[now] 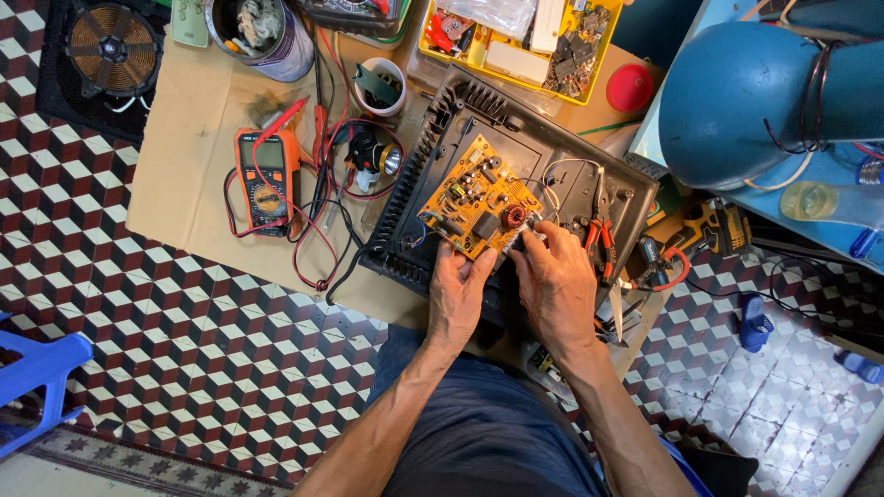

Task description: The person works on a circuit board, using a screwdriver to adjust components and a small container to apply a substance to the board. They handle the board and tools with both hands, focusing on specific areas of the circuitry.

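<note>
From the head view, we held a flat, orange-yellow circuit board (479,198), studded with small parts and a copper-wound coil, above a ribbed black plastic casing (433,156). Our left hand (458,290) had its fingers clamped on the board's near edge; our right hand (555,281) pinched its near-right corner. Its long axis ran diagonally away to the left. Red-handled pliers (600,235) lay just right of the fingers, an orange multimeter (267,170) well left.

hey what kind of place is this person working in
Probably a small electronics repair spot set up on a tiled floor: an orange digital multimeter with red and black leads, a yellow plastic tray of spare parts, and an orange circuit board held by both hands.
</note>
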